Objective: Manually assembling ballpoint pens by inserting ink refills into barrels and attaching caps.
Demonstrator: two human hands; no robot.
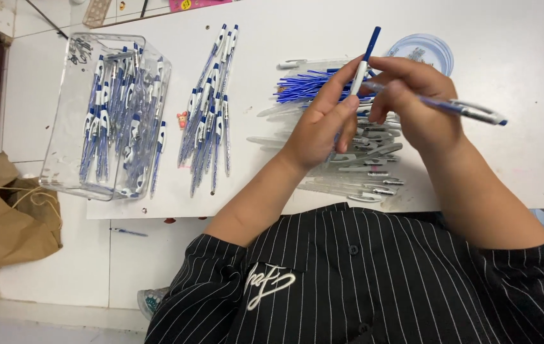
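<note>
brown paper bag [4, 216] | floor, far left | crumpled | pink card [189, 4] | top edge

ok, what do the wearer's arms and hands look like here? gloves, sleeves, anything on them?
Both bare: left hand and right hand show no gloves, rings or watch. Forearms are uncovered; black sleeves with thin white pinstripes end near the elbows, part of a buttoned shirt.

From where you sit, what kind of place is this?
Probably a small pen-assembly workbench. A white table holds a clear bin of finished pens, a loose row of pens, and piles of blue refills and clear barrels. Both hands are putting one together.
</note>
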